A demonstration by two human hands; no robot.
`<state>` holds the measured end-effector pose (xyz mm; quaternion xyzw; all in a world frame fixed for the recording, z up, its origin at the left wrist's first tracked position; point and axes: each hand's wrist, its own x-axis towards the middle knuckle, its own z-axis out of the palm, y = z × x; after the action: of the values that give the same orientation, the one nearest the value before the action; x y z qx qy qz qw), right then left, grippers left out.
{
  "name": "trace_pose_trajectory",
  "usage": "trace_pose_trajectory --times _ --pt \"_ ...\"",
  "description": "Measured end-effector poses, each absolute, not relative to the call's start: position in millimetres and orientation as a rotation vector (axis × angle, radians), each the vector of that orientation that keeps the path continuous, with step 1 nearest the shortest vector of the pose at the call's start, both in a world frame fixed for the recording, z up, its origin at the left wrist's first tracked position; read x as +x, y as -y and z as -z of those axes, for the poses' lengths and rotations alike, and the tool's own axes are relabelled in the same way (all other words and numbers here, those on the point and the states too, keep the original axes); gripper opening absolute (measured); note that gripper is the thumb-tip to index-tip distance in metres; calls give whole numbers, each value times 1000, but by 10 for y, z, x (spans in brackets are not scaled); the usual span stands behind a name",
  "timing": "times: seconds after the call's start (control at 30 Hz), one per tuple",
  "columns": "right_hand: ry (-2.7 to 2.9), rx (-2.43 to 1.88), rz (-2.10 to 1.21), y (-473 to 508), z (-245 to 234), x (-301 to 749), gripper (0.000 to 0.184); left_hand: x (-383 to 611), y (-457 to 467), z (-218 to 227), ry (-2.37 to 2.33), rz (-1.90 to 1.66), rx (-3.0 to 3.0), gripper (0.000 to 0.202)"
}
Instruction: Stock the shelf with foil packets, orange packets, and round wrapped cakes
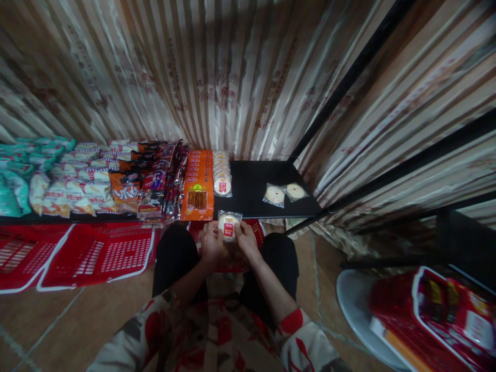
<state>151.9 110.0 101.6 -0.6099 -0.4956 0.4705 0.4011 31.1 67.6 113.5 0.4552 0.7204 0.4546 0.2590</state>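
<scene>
Between my left hand [212, 242] and my right hand [247, 239] is a packet of round white crackers [228, 227] in clear wrap with a red label. The fingers of both hands are closed on its sides, just in front of the black shelf [248, 201]. A row of similar cracker packets [222, 178] lines the shelf beside an orange snack bag [198, 181]. Two more wrapped crackers lie flat near the right end, a nearer cracker packet [275, 195] and a farther cracker packet [296, 191].
Several white snack bags [83, 191], dark red packets [153, 186] and teal bags [15, 181] fill the shelf's left side. Red baskets [104, 250] stand below. A black metal post [329, 108] rises at right, near a grey basin [352, 294]. Pleated curtain [217, 77] hangs behind.
</scene>
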Motion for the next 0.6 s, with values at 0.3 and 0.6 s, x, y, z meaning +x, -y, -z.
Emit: trace_pose_trajectory --times 0.3,0.6 --pt "1492 -1668 -974 -1239 -1194 1469 27 273 -820 -1197 -1938 -1266 1215 18" --pt "1460 -1600 -1013 -1422 -1177 1411 32 191 -973 -1199 -2020 -1209 1326 26"
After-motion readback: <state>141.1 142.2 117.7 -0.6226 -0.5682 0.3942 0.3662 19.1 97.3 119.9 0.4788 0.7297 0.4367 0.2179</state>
